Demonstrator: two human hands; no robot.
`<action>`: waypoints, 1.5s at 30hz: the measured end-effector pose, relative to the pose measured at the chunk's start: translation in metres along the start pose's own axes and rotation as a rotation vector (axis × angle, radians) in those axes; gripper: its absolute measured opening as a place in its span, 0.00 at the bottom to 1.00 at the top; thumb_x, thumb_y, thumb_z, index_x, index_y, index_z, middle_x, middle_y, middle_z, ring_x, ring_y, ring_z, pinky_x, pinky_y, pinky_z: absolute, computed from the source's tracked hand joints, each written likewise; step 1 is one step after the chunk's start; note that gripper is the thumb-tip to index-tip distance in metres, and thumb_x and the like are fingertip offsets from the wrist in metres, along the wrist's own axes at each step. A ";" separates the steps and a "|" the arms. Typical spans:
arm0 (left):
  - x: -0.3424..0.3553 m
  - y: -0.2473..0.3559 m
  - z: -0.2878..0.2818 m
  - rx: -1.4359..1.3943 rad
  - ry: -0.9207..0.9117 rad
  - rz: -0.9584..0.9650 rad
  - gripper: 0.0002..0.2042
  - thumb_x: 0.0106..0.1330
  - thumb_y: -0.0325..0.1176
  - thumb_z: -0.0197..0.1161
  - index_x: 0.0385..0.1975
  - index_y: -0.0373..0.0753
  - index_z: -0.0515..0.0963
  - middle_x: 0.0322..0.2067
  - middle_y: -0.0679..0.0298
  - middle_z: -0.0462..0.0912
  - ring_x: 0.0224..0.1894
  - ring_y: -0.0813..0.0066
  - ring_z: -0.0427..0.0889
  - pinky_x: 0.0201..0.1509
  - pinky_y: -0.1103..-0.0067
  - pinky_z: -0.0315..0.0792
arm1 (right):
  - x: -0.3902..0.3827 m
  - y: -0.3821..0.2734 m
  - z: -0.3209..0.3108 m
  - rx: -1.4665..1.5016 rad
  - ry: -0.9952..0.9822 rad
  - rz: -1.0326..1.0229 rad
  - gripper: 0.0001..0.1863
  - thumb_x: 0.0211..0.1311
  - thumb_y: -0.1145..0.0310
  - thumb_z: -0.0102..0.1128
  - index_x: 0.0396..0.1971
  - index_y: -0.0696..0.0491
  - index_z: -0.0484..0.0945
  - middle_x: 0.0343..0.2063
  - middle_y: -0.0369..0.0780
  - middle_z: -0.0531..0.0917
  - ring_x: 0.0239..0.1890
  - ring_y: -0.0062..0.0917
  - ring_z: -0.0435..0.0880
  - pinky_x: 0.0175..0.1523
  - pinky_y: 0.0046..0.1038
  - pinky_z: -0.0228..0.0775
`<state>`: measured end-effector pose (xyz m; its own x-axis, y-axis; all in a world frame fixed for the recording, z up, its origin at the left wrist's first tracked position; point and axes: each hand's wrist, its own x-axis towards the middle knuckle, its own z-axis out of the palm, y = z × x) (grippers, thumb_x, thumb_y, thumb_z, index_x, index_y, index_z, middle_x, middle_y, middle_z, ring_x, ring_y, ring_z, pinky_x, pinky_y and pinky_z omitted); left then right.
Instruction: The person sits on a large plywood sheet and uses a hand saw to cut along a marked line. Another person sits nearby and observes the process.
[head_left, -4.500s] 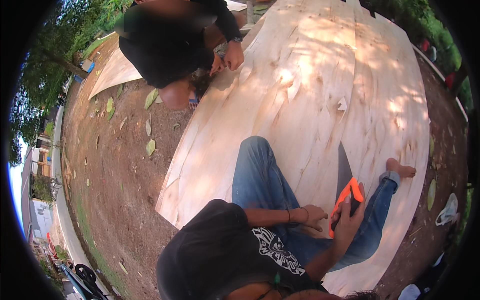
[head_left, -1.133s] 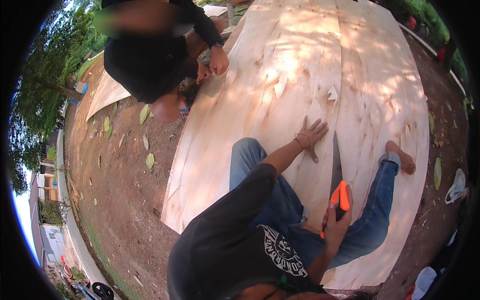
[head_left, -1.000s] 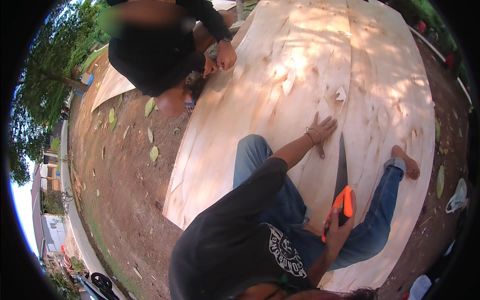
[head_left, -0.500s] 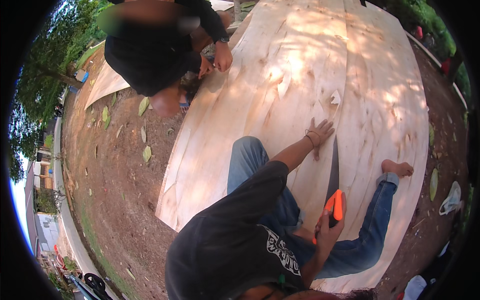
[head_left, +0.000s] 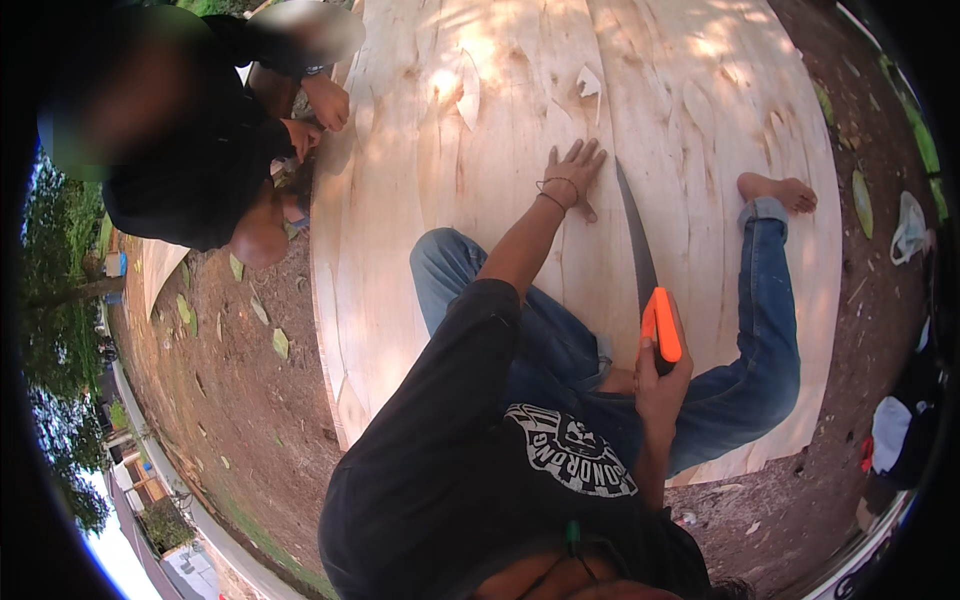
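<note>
A large pale plywood sheet [head_left: 400,200] lies under me, with my legs in blue jeans resting on it. My left hand [head_left: 575,180] is pressed flat on the wood, fingers spread, just left of the saw's tip. In my right hand [head_left: 662,390] is a handsaw [head_left: 640,235], gripped by its orange and black handle. Its dark, tapering blade points away from me over the sheet, along a lengthwise line in the wood. Whether the teeth bite into the wood, I cannot tell. A torn patch [head_left: 589,82] in the surface shows beyond my left hand.
At the far left a person in black [head_left: 180,170] crouches by the sheet's edge, both hands [head_left: 318,115] close to it. Brown ground with fallen leaves [head_left: 280,343] surrounds the sheet. A white plastic bag [head_left: 908,230] lies to the right. Another board [head_left: 160,265] rests behind the person.
My view has turned and shifted, so the sheet, hands and saw sit differently in it. More of the blade and handle shows. My left hand stays flat; my right keeps its grip.
</note>
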<state>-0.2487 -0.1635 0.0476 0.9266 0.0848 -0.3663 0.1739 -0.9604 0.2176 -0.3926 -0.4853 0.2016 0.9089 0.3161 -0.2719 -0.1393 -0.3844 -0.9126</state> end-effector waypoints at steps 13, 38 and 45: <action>0.006 0.014 -0.012 0.076 -0.058 -0.078 0.72 0.27 0.48 0.90 0.78 0.70 0.47 0.80 0.69 0.44 0.82 0.58 0.45 0.74 0.37 0.55 | 0.006 -0.012 0.019 0.006 -0.010 -0.067 0.33 0.67 0.84 0.52 0.74 0.58 0.64 0.45 0.42 0.82 0.33 0.17 0.75 0.40 0.22 0.71; 0.006 0.011 -0.003 0.036 -0.037 -0.073 0.71 0.28 0.46 0.90 0.78 0.68 0.49 0.81 0.68 0.44 0.82 0.58 0.45 0.72 0.36 0.57 | 0.011 -0.010 0.025 0.009 -0.038 0.064 0.37 0.59 0.87 0.50 0.73 0.60 0.65 0.51 0.47 0.85 0.39 0.23 0.82 0.52 0.23 0.72; 0.008 0.015 -0.004 0.040 -0.037 -0.086 0.70 0.28 0.46 0.90 0.78 0.68 0.50 0.81 0.68 0.43 0.82 0.58 0.44 0.72 0.34 0.56 | -0.002 -0.002 0.015 -0.100 0.047 -0.207 0.36 0.61 0.87 0.49 0.73 0.58 0.65 0.51 0.46 0.84 0.42 0.25 0.83 0.52 0.25 0.73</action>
<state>-0.2375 -0.1758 0.0511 0.8959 0.1581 -0.4151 0.2378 -0.9600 0.1476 -0.3998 -0.4722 0.1990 0.9318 0.3572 -0.0649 0.0897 -0.3998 -0.9122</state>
